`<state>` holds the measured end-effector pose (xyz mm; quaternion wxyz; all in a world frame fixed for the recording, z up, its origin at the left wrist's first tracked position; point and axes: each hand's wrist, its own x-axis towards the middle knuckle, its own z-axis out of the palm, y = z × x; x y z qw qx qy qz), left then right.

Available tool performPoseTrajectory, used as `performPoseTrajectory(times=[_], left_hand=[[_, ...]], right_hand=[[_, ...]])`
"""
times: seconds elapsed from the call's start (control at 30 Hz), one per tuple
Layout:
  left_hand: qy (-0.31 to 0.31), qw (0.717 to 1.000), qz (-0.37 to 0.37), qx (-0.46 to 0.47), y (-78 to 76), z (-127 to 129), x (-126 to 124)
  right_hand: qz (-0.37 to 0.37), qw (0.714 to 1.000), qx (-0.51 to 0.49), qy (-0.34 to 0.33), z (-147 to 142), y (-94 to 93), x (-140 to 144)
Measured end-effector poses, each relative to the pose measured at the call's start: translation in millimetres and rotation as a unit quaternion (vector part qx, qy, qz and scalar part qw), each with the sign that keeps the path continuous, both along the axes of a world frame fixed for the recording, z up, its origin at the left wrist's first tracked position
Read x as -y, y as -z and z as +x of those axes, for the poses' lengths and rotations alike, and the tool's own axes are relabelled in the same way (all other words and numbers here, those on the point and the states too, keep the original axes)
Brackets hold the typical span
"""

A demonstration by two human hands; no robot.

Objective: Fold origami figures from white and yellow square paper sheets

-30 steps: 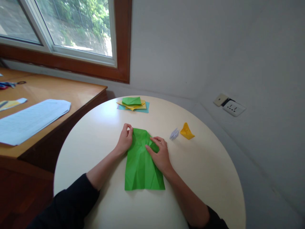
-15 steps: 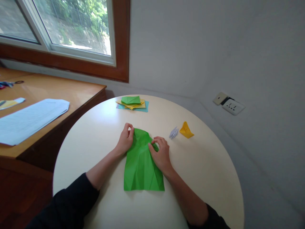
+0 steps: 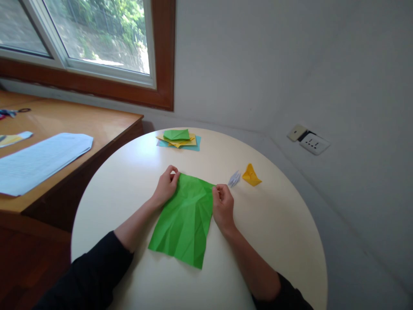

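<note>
A creased sheet of green paper (image 3: 185, 219) spreads between my hands over the round white table (image 3: 264, 241). My left hand (image 3: 168, 183) pinches its far left corner. At the far right corner, my right hand (image 3: 223, 202) grips the sheet between thumb and fingers. Fold lines run across the whole sheet, and its near edge is slightly wavy. Just beyond my right hand lie a small white folded paper piece (image 3: 234, 178) and a yellow folded paper piece (image 3: 251, 175).
Stacked colored papers (image 3: 177, 138), green on top, lie at the table's far edge. To the left, a wooden desk (image 3: 109, 118) bears white paper sheets (image 3: 48, 161) and scissors (image 3: 13, 113). A wall socket (image 3: 314, 143) is at the right.
The right hand has closed on the sheet's far right corner, which was curled under before. The sheet is spread wider, and its near edge has swung to the left.
</note>
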<state>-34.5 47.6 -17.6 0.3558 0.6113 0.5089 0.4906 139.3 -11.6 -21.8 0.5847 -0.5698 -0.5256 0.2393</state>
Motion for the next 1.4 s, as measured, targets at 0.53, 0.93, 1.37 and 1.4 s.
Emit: performPoseTrajectory(times=[0.53, 0.93, 1.37, 1.4], left_hand=[[-0.024, 1.0, -0.003, 0.007, -7.5, 0, 3], [-0.037, 0.999, 0.004, 0.025, -8.9, 1, 5], [-0.068, 0.997, 0.005, -0.023, -0.8, -6, -2], [-0.074, 0.996, 0.009, -0.041, -0.3, -6, -3]], right_hand=[[-0.059, 0.993, -0.094, 0.036, 6, 5.6, -8], [-0.065, 0.989, -0.132, -0.031, 3, 2.7, -6], [0.02, 0.995, -0.082, 0.053, 4, -2.3, -4], [0.052, 0.996, -0.037, 0.063, 3, -4.5, -1]])
